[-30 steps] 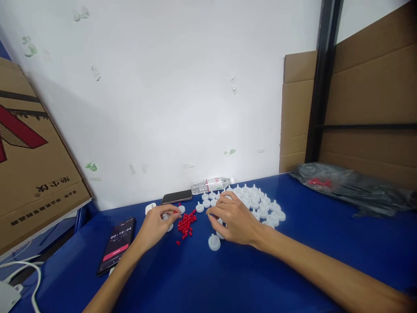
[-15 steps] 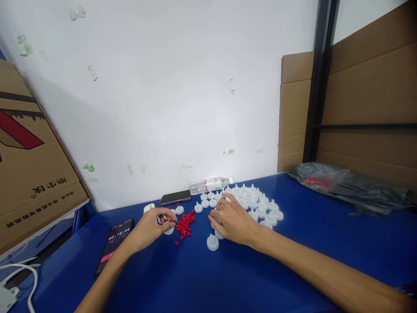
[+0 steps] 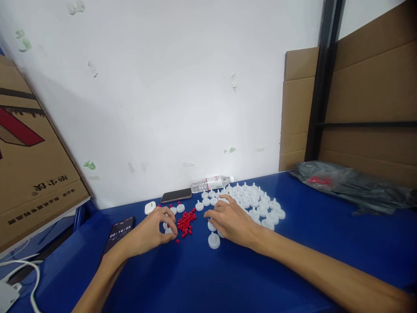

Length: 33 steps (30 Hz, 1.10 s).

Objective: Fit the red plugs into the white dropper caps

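My left hand [image 3: 152, 229] is at the left edge of a pile of small red caps [image 3: 185, 222], its thumb and index finger curved with a gap between them. Behind those fingers a white nozzle lid [image 3: 169, 231] stands on the table, partly hidden. Farther back are white lids with red caps on their tips, such as this capped lid [image 3: 180, 208]. My right hand [image 3: 233, 221] hovers over the left side of a large group of white nozzle lids [image 3: 254, 202], fingers apart and covering some. One bare lid [image 3: 214, 240] stands in front of it.
A phone with a running timer [image 3: 120, 232] lies left of my left arm. Along the wall are a white case [image 3: 150, 207], a dark phone [image 3: 176, 195] and a water bottle [image 3: 211, 184]. A grey plastic bag [image 3: 345, 184] lies at right on the blue table [image 3: 202, 278].
My left hand has let go of the capped lid and its fingers have opened toward the red pile. My right index finger has stretched out leftward. The camera view has shifted slightly.
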Each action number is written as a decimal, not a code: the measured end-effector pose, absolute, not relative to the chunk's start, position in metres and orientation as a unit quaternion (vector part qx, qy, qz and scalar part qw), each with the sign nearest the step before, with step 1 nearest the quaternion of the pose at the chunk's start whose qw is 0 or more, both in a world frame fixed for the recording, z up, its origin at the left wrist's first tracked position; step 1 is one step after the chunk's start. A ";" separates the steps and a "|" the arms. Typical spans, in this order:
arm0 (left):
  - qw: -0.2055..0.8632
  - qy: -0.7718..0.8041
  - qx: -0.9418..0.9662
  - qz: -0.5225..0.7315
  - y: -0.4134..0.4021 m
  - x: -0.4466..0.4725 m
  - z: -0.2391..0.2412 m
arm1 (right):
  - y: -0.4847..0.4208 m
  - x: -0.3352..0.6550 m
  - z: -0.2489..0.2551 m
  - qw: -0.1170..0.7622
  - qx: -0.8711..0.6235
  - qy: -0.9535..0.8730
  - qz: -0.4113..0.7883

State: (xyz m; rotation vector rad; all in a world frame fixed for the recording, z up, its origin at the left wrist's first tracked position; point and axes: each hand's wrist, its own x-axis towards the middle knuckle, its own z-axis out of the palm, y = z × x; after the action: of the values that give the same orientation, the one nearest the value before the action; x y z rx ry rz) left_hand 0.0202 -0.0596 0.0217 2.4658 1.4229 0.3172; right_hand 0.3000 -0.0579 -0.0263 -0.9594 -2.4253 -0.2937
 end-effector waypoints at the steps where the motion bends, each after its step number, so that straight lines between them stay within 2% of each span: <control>1: 0.143 0.496 0.850 0.101 -0.060 0.020 0.021 | -0.058 0.300 -0.026 0.258 -0.349 -0.894 -0.111; 8: 0.171 0.512 0.839 0.066 -0.061 0.021 0.017 | -0.061 0.296 -0.027 0.262 -0.379 -0.884 -0.084; 15: 0.184 0.483 0.852 0.082 -0.061 0.027 0.012 | -0.058 0.299 -0.031 0.232 -0.400 -0.885 -0.049; 33: 0.118 0.496 0.853 0.110 -0.051 0.022 -0.004 | -0.060 0.297 -0.034 0.243 -0.384 -0.890 -0.022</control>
State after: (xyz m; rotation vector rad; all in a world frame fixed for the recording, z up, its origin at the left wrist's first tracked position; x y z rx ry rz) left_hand 0.0218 -0.0514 -0.0043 2.4961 1.4501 0.3206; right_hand 0.2967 -0.0601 -0.0336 -1.0490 -2.4325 -0.0613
